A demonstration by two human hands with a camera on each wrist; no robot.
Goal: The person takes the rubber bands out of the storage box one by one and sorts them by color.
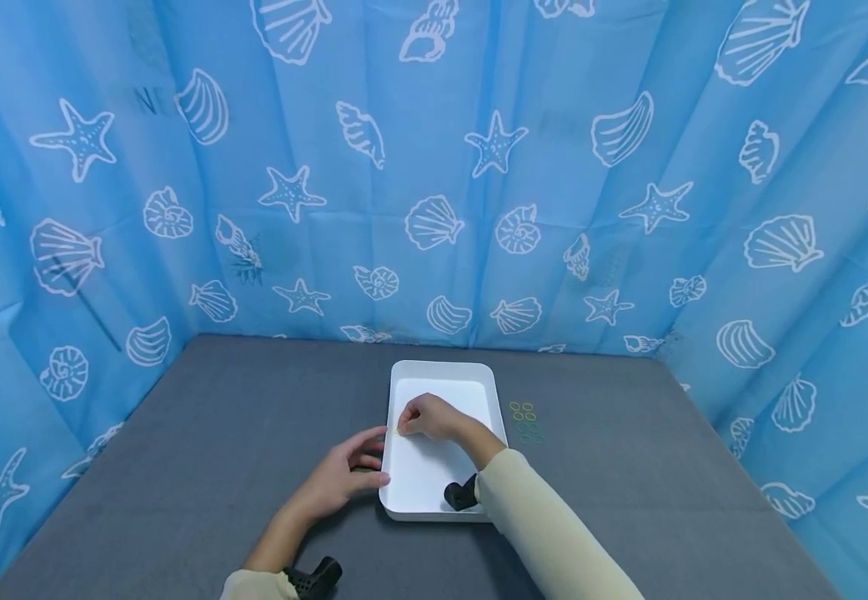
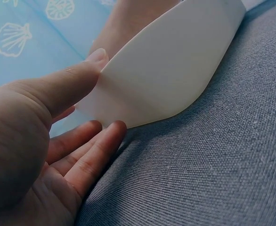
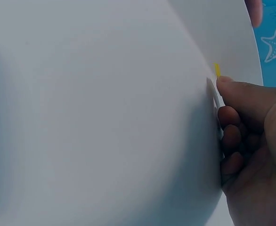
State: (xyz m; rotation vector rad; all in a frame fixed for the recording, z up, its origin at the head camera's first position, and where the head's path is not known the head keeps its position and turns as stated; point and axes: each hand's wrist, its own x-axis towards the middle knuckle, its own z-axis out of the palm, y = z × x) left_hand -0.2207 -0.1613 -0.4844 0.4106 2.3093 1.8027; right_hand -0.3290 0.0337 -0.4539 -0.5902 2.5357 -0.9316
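A white rectangular tray stands on the grey cloth. My left hand is at the tray's left side; thumb and fingertips touch the outside of its wall, with the thumb tip near the rim. Inside the tray, by the left wall, my right hand pinches what looks like a yellow rubber band between thumb and index finger. Only a short end of it shows past the thumb; the rest is hidden. The other fingers of that hand are curled close to the tray floor.
To the right of the tray, several small yellow loops lie on the table, with several green loops just nearer. A blue curtain with white shells and starfish closes off the back and both sides.
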